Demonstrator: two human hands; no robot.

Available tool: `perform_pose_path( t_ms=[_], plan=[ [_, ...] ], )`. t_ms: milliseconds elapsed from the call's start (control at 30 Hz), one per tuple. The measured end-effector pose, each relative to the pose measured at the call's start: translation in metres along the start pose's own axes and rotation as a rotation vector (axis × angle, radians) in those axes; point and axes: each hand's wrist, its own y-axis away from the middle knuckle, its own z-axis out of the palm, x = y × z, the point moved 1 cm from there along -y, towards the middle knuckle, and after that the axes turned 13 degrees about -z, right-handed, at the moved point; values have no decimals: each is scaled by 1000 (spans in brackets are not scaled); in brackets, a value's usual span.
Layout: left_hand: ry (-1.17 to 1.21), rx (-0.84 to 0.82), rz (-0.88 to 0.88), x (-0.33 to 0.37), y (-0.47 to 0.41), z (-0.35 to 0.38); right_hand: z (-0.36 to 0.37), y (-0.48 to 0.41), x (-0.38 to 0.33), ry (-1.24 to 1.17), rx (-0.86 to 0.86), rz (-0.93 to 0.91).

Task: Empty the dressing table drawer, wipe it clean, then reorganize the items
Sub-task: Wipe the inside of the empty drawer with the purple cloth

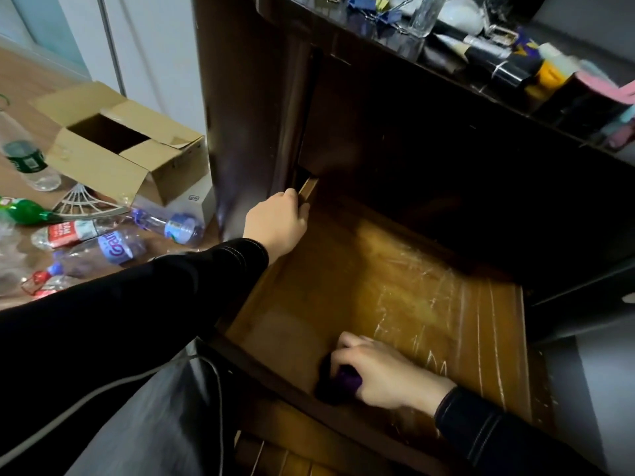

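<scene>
The wooden drawer (498, 338) is pulled out of the dark dressing table, and its bare bottom shows shiny streaks. My left hand (276, 223) grips the drawer's left side wall near the back corner. In the front left corner of the drawer, my right hand (381, 371) holds a dark purple cloth (340, 381) pressed against the bottom. Several items lie on the table top: binder clips (372, 6), a glass bottle (424, 15), black tubes (494, 61) and pink things (618, 94).
On the wooden floor to the left stands an open cardboard box (120, 146). Several plastic bottles (113, 247) and a white fan-shaped piece (82, 202) lie beside it. My legs in grey trousers (154, 407) are close to the drawer's front.
</scene>
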Motion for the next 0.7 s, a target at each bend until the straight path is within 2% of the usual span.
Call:
perform_pose_path(
  t_ms=[133,233,300,367,567,700],
  plan=[
    [-18,-3,8,2,6,-5,-20,10,-2,-178,42,66],
    [-11,-9,8,3,7,-6,-50,12,9,-371,246,107],
    [-12,-4,6,3,5,-5,-67,3,20,-369,397,120],
    [-17,6,4,1,2,-2,-74,-13,27,-250,439,127],
    [-5,61,12,-1,-6,7,-46,-53,21,152,291,75],
    [-5,64,7,-4,-7,10,-18,-22,3,137,41,12]
  ],
)
